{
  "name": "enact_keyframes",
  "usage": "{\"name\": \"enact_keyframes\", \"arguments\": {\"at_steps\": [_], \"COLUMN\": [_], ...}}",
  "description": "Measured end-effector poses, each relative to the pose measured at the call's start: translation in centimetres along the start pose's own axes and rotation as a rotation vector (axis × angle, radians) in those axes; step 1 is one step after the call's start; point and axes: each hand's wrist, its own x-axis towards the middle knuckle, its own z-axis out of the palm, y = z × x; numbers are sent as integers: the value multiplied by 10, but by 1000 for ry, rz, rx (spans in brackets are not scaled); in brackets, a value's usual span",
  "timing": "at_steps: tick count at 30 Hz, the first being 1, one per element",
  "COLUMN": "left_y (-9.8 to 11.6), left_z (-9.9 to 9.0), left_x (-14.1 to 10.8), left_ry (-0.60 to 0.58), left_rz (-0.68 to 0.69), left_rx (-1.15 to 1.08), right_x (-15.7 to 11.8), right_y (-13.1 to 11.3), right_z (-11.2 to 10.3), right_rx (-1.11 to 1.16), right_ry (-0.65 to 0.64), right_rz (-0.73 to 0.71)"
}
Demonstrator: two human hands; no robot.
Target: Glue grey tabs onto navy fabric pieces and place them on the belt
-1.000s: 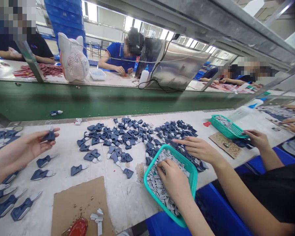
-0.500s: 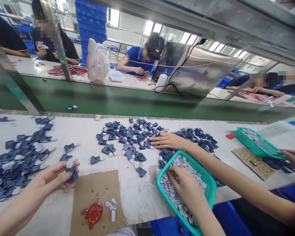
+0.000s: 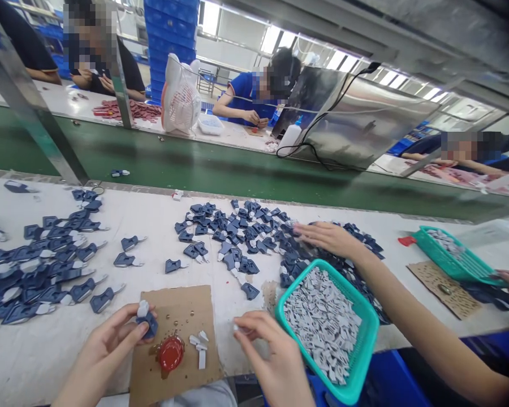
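Observation:
My left hand (image 3: 97,356) is closed on a dark blue plastic piece (image 3: 150,329) with a light grey part at its top, at the left edge of a cardboard sheet (image 3: 186,379). On this cardboard lie a glossy red blob (image 3: 171,354) and several small grey plastic pieces (image 3: 202,358). My right hand (image 3: 275,356) pinches a small light grey piece (image 3: 236,327), mostly hidden by the fingers, just right of the cardboard. Close by on the right stands a green basket (image 3: 370,345) full of similar grey pieces.
Dark blue pieces lie in a heap at left (image 3: 34,271) and another at centre (image 3: 246,226). Another person's hand (image 3: 331,238) reaches over the centre heap from the right. A second green basket (image 3: 462,257) stands far right. A metal post (image 3: 38,107) rises at left.
My right hand has come out of the green basket, moving left with a small grey piece. My left hand has moved right and down with the blue piece. The other person's hand shifted right.

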Motion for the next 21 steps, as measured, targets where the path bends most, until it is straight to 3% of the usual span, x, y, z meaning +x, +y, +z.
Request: {"name": "enact_keyframes", "arguments": {"at_steps": [3, 6, 15, 21], "left_y": [-3, -6, -16, -8], "left_z": [3, 2, -8, -7], "left_x": [1, 3, 13, 8], "left_ry": [-42, -50, -138, -50], "left_rz": [9, 8, 8, 11], "left_rx": [-47, -67, -35, -6], "right_x": [-1, 0, 0, -3], "right_y": [0, 4, 5, 10], "right_z": [26, 37, 32, 33], "right_rx": [-50, -110, -62, -99], "right_ry": [-126, -183, -176, -136], "right_rz": [51, 116, 117, 76]}}
